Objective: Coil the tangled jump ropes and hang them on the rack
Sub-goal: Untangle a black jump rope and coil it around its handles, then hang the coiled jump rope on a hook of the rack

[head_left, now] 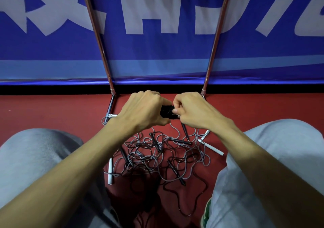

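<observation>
red floor (52,108), jump ropes (175,171), blue banner (157,52) behind

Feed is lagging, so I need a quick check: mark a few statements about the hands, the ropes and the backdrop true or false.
1. The left hand and right hand both hold the black coiled bundle. True.
2. The tangled ropes lie on the red floor below the hands. True.
3. Every handle in the tangle is black. False: a white handle lies at its right edge.
4. The banner behind the rack is green. False: it is blue.
</observation>
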`<state>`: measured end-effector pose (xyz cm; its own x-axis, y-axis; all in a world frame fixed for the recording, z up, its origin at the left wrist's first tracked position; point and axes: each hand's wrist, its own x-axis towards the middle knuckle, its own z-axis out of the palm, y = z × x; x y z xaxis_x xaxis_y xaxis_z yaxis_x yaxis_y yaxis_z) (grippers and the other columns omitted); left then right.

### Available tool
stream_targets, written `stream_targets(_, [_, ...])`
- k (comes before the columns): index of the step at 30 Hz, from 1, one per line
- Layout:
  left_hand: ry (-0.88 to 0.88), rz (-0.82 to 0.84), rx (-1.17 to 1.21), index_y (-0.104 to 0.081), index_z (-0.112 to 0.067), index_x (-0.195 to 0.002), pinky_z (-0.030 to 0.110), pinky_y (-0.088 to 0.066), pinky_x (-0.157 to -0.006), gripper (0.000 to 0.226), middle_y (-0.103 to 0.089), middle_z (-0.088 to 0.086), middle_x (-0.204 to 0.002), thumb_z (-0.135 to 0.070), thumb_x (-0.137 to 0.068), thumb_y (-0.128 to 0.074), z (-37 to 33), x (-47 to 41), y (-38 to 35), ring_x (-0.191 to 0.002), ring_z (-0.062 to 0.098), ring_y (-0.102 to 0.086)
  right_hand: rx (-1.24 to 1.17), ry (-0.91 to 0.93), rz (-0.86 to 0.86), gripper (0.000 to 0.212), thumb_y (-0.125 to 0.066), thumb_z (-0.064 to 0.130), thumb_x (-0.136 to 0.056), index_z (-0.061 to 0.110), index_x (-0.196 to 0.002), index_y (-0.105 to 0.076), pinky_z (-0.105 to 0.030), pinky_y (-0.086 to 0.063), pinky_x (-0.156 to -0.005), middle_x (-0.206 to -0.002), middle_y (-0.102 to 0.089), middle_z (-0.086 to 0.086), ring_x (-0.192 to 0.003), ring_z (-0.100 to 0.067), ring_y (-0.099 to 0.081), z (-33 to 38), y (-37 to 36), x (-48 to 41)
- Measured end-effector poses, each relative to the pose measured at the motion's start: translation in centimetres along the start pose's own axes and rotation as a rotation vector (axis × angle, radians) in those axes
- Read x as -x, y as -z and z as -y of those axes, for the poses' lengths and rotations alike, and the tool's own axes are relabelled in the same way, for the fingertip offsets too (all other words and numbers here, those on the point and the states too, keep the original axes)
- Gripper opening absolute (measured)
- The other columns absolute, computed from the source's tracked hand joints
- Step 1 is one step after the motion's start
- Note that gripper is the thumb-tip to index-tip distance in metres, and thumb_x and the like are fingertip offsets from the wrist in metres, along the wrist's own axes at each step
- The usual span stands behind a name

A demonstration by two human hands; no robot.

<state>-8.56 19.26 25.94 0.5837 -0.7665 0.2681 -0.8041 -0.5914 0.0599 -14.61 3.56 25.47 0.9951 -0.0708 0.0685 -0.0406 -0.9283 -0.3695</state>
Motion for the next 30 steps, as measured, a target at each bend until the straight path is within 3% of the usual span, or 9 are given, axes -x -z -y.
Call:
stream_targets(2, [0.047, 0.069, 0.082, -0.066, -0.045, -0.112, 0.027, -0.032, -0.056, 0.036, -0.061, -0.003, -0.070, -0.050, -0.076, -0.065, 0.4, 0.0, 0.2, -0.068, 0.023, -0.057, 0.001, 0.058, -0.002, 0.026, -0.058, 0.019, -0.091, 0.025, -0.072, -0.041, -0.038, -0.046, -0.074, -0.084, -0.049, 0.003, -0.081, -0.020, -0.052, -0.2, -0.2, 0.1])
stream_targets(5, [0.112, 0.125, 0.357, -0.066, -0.044, -0.116, 0.025, -0.036, -0.049, 0.042, -0.050, -0.001, -0.054, -0.046, -0.074, -0.071, 1.2, -0.4, -0.1, -0.049, 0.015, -0.049, -0.135, 0.087, -0.131, 0.016, -0.052, 0.012, -0.094, 0.016, -0.083, -0.042, -0.026, -0.029, -0.069, -0.084, -0.043, 0.002, -0.076, -0.017, -0.042, -0.2, 0.3, 0.3])
stream_targets(8, [0.136, 0.116, 0.597, -0.072, -0.033, -0.112, 0.022, -0.043, -0.051, 0.037, -0.050, 0.000, -0.058, -0.033, -0.075, -0.075, 1.9, -0.6, -0.6, -0.047, 0.008, -0.044, -0.414, -0.047, -0.290, 0.015, -0.052, 0.006, -0.093, 0.014, -0.082, -0.047, -0.025, -0.033, -0.063, -0.071, -0.049, 0.004, -0.063, -0.011, -0.045, -0.4, 0.7, 0.0])
stream_targets(10, [0.136, 0.118, 0.710, -0.073, -0.026, -0.108, 0.020, -0.045, -0.052, 0.030, -0.053, -0.013, -0.065, -0.023, -0.079, -0.074, 2.0, -0.6, -0.6, -0.049, 0.004, -0.045, -0.730, -0.169, -0.379, 0.021, -0.049, 0.003, -0.094, 0.017, -0.077, -0.050, -0.026, -0.038, -0.060, -0.067, -0.052, 0.003, -0.058, -0.011, -0.049, -0.6, 0.8, -0.4])
stream_targets(13, [0.136, 0.162, 0.934, -0.072, -0.032, -0.099, 0.025, -0.050, -0.059, 0.020, -0.066, -0.001, -0.071, -0.018, -0.085, -0.071, 2.2, -0.6, -0.7, -0.058, 0.009, -0.054, -1.021, -0.237, -0.431, 0.028, -0.042, -0.001, -0.097, 0.015, -0.075, -0.051, -0.024, -0.039, -0.053, -0.068, -0.052, -0.003, -0.055, -0.014, -0.047, -0.6, 1.0, -0.9])
stream_targets(19, [0.197, 0.301, 1.177, -0.064, -0.004, -0.111, 0.027, -0.053, -0.060, 0.025, -0.065, 0.008, -0.080, -0.001, -0.095, -0.045, 2.0, -1.2, 0.7, -0.060, 0.013, -0.061, -1.019, -0.142, -0.441, 0.025, -0.049, -0.004, -0.093, 0.015, -0.077, -0.050, -0.019, -0.038, -0.046, -0.064, -0.051, -0.004, -0.044, -0.004, -0.048, 0.9, 2.7, -1.8])
stream_targets(22, [0.229, 0.341, 1.318, -0.059, -0.004, -0.106, 0.035, -0.054, -0.071, 0.034, -0.068, 0.016, -0.088, -0.013, -0.074, -0.052, 2.5, -2.4, 1.2, -0.074, 0.022, -0.069, -1.005, -0.047, -0.419, 0.022, -0.054, -0.004, -0.091, 0.015, -0.081, -0.049, -0.019, -0.041, -0.046, -0.063, -0.053, -0.004, -0.043, -0.003, -0.050, 2.8, 4.7, -2.7])
stream_targets(26, [0.233, 0.204, 1.429, -0.073, -0.022, -0.102, 0.041, -0.046, -0.095, 0.042, -0.069, 0.007, -0.115, -0.042, -0.070, -0.056, 3.9, -4.0, 3.9, -0.104, 0.022, -0.064, -0.991, 0.027, -0.507, 0.023, -0.058, -0.002, -0.089, 0.016, -0.081, -0.046, -0.020, -0.044, -0.046, -0.062, -0.056, -0.004, -0.043, -0.006, -0.052, 4.9, 8.5, -4.3])
stream_targets(30, [0.298, -0.258, 1.320, -0.074, -0.021, -0.093, 0.044, -0.047, -0.101, 0.018, -0.074, -0.001, -0.102, -0.036, -0.087, -0.066, 3.4, -6.7, 9.5, -0.100, 0.014, -0.066, -0.912, 0.136, -0.583, 0.029, -0.060, -0.002, -0.087, 0.018, -0.078, -0.043, -0.023, -0.046, -0.047, -0.062, -0.057, -0.003, -0.044, -0.006, -0.055, 7.0, 13.4, -6.1])
